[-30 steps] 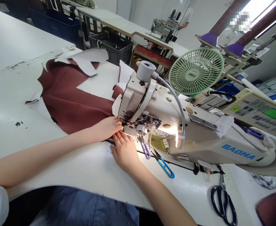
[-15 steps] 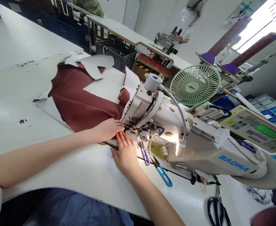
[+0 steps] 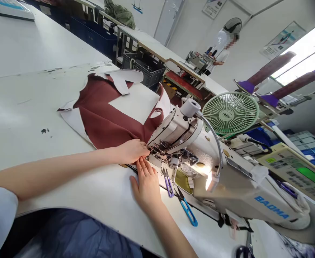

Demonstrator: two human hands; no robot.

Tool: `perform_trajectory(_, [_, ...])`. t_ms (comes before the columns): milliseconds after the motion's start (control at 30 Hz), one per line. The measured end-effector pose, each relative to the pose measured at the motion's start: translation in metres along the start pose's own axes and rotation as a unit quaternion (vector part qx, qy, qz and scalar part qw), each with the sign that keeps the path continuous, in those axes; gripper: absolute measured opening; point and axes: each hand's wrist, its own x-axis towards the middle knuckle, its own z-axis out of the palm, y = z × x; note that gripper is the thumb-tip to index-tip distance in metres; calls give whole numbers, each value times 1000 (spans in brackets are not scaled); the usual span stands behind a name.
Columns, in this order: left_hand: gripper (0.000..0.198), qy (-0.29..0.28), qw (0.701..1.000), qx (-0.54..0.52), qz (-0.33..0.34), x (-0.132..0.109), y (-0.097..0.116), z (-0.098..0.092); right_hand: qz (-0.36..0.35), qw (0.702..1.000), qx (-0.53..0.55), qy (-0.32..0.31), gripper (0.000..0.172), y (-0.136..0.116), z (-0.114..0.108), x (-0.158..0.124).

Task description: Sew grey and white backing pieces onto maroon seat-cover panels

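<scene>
A maroon fabric piece (image 3: 106, 120) with white backing lies on the table and runs under the head of a white sewing machine (image 3: 184, 139). My left hand (image 3: 134, 151) rests at the fabric's near edge beside the needle area, its fingers bent and pressed together on the cloth. Just below it, my right hand (image 3: 147, 181) lies flat on the machine bed, fingers stretched towards the needle area and thumb apart. The needle and the cloth under my fingertips are hidden. Right of that hand lie purple thread snips (image 3: 168, 182) and blue thread snips (image 3: 186, 208).
A green fan (image 3: 230, 113) stands behind the machine, with a control panel (image 3: 297, 170) at the right. Large scissors (image 3: 244, 251) lie at the lower right edge. Dark crates (image 3: 144, 68) stand beyond the table. A person (image 3: 222, 53) is at another machine in the background.
The camera view has shifted, so the scene sits further right and lower. The maroon fabric's flap beside the machine head has changed shape. Both hands keep nearly the same place at the needle area.
</scene>
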Motion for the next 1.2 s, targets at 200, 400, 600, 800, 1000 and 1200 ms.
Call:
perform_trajectory(200, [12, 25, 1000, 4, 9, 0, -4, 6, -12, 1000, -1, 24, 56, 2, 2, 0])
perform_trajectory(400, [13, 23, 999, -17, -14, 1, -2, -4, -31, 997, 16, 72, 46, 8, 4, 3])
perform_trajectory(600, [34, 58, 990, -13, -127, -8, -33, -34, -51, 988, 76, 122, 34, 5, -1, -1])
perform_trajectory(800, [62, -122, 964, 65, -228, -93, -36, -59, -56, 983, 108, 141, 30, 0, -5, -7])
perform_trajectory(1000, [71, -200, 953, -55, -220, -231, 25, -114, -55, 990, 66, 115, 31, 0, -4, -5])
perform_trajectory(1200, [79, 8, 907, 22, -421, -283, -69, -204, -9, 999, 6, 46, 29, -35, -8, -1])
